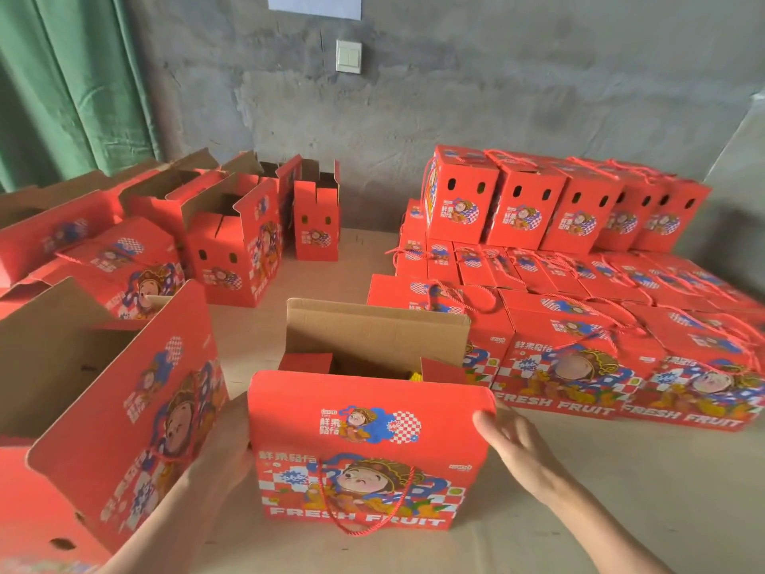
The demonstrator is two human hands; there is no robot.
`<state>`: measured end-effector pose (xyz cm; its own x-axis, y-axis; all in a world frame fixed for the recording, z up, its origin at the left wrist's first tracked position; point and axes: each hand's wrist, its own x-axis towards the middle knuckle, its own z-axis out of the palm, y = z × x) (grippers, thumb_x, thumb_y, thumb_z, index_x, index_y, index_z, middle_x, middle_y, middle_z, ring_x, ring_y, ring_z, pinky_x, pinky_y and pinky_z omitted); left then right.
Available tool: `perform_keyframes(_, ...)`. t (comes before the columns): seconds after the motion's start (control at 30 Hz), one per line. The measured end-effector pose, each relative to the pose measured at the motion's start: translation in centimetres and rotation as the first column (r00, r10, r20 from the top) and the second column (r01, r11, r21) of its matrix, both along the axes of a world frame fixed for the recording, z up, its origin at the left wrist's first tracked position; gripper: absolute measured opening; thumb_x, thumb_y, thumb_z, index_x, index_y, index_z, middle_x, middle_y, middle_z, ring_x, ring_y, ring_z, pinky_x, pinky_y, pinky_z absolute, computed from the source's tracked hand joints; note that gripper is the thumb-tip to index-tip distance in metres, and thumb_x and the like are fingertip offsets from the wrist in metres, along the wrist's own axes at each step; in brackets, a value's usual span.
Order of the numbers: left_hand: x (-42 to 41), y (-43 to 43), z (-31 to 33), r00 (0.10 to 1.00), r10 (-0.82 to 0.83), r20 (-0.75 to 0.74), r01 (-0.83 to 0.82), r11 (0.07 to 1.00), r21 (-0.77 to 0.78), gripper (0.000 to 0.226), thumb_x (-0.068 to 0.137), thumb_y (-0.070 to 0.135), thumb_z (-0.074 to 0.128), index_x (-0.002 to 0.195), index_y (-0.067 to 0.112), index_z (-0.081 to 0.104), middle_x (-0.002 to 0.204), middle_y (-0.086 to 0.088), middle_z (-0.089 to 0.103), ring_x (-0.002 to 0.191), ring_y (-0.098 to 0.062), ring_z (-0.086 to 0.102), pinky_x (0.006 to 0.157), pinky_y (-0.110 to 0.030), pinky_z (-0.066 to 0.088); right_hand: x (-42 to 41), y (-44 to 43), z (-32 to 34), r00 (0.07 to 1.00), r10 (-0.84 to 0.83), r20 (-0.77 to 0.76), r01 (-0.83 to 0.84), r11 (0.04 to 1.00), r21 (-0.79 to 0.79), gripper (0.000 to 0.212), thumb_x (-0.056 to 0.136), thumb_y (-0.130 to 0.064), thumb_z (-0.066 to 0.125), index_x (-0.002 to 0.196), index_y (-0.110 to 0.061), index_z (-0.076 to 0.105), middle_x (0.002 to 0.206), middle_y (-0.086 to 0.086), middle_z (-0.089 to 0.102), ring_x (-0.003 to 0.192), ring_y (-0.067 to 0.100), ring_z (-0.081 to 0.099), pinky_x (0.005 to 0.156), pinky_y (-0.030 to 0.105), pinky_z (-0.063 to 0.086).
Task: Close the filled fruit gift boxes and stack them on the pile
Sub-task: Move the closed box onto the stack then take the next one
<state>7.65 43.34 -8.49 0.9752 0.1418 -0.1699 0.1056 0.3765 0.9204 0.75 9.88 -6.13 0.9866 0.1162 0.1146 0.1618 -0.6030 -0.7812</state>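
At the centre of the foreground, on a pale beige surface (621, 490), stands the red printed cardboard fruit gift box (364, 490), not yet closed. Its tall rear flap (372, 329) stands upright showing brown card. The red front flap (372, 412) rises and curls slightly inward, and two small red side flaps (306, 362) lean over the opening. Something yellow (416, 377) shows inside, too hidden to name.

The left hand (223, 449) presses against the box's left edge. Its fingers are hidden behind the flap, so I cannot tell whether they grasp it. The right hand (513, 441) lies at the front flap's right edge with fingers fairly straight, touching rather than clutching.

The pile of closed red gift boxes (579, 366) sits just beside the box to the right, a second tier (530, 205) at its back.

Judging from this, the risks lie in the fold. If the front flap goes down before the side flaps are tucked, the lid may bulge or spring up. The contents could block the flaps if they sit high. The red cord handle (364, 519) hanging down the front could catch under the box when it is lifted. Loose cord loops (463, 296) lying on the pile could make a stacked box sit tilted. A large open red box (136, 408) near the left arm could be knocked.
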Motion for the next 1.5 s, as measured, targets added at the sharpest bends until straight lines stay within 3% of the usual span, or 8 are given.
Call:
perform_keyframes(0.1,0.0,-0.1,-0.1,0.993,0.017,-0.117,-0.016,1.0,0.008,0.035,0.098,0.041,0.041,0.085,0.021,0.067,0.078,-0.002,0.072,0.064,-0.015,0.069,0.061,-0.034,0.051,1.2,1.9,0.4,0.972,-0.225,0.073,0.215,0.968,0.128,0.012,0.093,-0.036,0.055,0.103,-0.03,0.059,0.082,-0.01,0.063,0.074,0.012,0.06,0.068,0.029,0.047)
perform_keyframes(0.23,-0.2,0.1,-0.3,0.993,-0.032,-0.111,0.045,0.992,0.116,0.058,0.084,0.069,0.038,0.098,0.02,0.066,0.085,-0.01,0.074,0.075,-0.026,0.072,0.059,-0.035,0.056,2.7,4.4,0.2,0.893,-0.378,0.245,0.373,0.925,0.066,0.035,0.092,-0.01,0.054,0.125,-0.023,0.053,0.112,-0.01,0.056,0.097,0.01,0.053,0.087,0.03,0.042)
perform_keyframes(0.33,-0.6,-0.7,-0.5,0.998,0.011,-0.063,0.005,0.968,0.252,0.039,0.084,0.059,0.05,0.094,0.026,0.069,0.082,-0.003,0.074,0.075,-0.022,0.072,0.061,-0.032,0.056,2.9,5.7,-0.7,0.82,-0.402,0.407,0.442,0.897,-0.005,0.019,0.089,0.001,0.055,0.102,-0.009,0.067,0.093,0.006,0.06,0.088,0.024,0.057,0.079,0.039,0.048)
perform_keyframes(0.5,-1.0,-1.2,-1.0,1.0,0.023,0.018,-0.029,0.858,0.514,0.045,0.097,0.03,0.049,0.14,0.021,0.043,0.128,-0.003,0.056,0.117,-0.024,0.056,0.1,-0.043,0.046,3.4,4.8,-1.4,0.785,-0.359,0.505,0.415,0.91,0.001,0.012,0.079,0.012,0.066,0.076,0.0,0.066,0.079,0.008,0.062,0.076,0.024,0.058,0.07,0.039,0.051)
perform_keyframes(0.67,-0.7,-2.0,0.0,0.866,-0.197,0.459,-0.413,0.235,0.88,0.026,0.093,0.008,0.049,0.109,0.002,0.069,0.114,-0.013,0.065,0.106,-0.037,0.059,0.091,-0.05,0.049,3.4,4.8,-1.6,0.778,-0.281,0.562,0.403,0.909,-0.103,0.012,0.08,0.009,0.066,0.084,-0.001,0.07,0.083,0.005,0.066,0.078,0.024,0.061,0.076,0.027,0.043)
perform_keyframes(0.77,-0.9,-3.0,0.9,0.85,-0.306,0.428,-0.409,0.127,0.903,0.041,0.089,0.029,0.042,0.089,0.0,0.071,0.089,-0.009,0.067,0.081,-0.031,0.063,0.073,-0.04,0.053,3.4,4.6,-1.6,0.773,-0.264,0.576,0.408,0.904,-0.132,0.009,0.079,0.007,0.067,0.079,-0.002,0.07,0.08,0.006,0.063,0.075,0.024,0.059,0.074,0.027,0.04)
perform_keyframes(1.17,-0.9,-3.0,1.2,0.912,-0.239,0.334,-0.331,0.053,0.942,0.047,0.091,0.042,0.028,0.081,0.014,0.065,0.084,0.001,0.062,0.082,-0.026,0.055,0.071,-0.037,0.046,3.3,5.1,-1.3,0.765,-0.328,0.554,0.475,0.869,-0.14,0.016,0.077,0.01,0.068,0.066,0.0,0.065,0.065,0.006,0.059,0.065,0.027,0.054,0.066,0.027,0.034)
perform_keyframes(1.5,-0.8,-3.0,1.0,0.935,-0.186,0.302,-0.261,0.217,0.941,0.022,0.097,0.02,0.05,0.086,0.01,0.067,0.09,-0.002,0.059,0.088,-0.023,0.049,0.071,-0.032,0.038,3.2,5.3,-1.4,0.756,-0.393,0.524,0.519,0.847,-0.113,0.013,0.075,0.005,0.073,0.069,-0.003,0.065,0.066,0.007,0.062,0.066,0.03,0.054,0.065,0.036,0.041)
